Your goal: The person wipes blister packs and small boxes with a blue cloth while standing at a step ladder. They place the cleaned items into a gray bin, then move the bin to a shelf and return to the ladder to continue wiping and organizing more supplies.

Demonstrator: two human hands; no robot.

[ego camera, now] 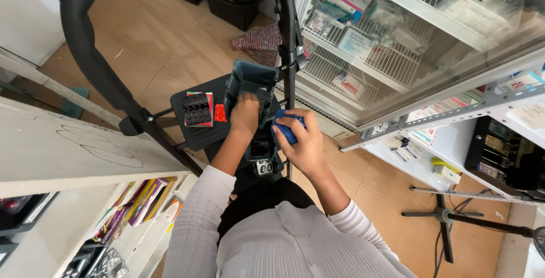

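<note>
An open dark teal tool case [250, 79] lies on a black step-stool platform [196, 133] below me. My left hand [245, 113] reaches down into the case, fingers curled among the black parts inside; what it grips cannot be seen. My right hand [304, 141] is closed around a blue object [286, 127] just right of the case. A black holder of bits [196, 109] and a small red piece [219, 113] rest on the platform left of the case.
The ladder's black curved rails [85, 45] rise on both sides. A glass-door cabinet [409, 45] with boxes on wire shelves stands at right. White shelving [74, 153] holding packaged goods is at left. A fan stand [448, 215] sits on the tiled floor.
</note>
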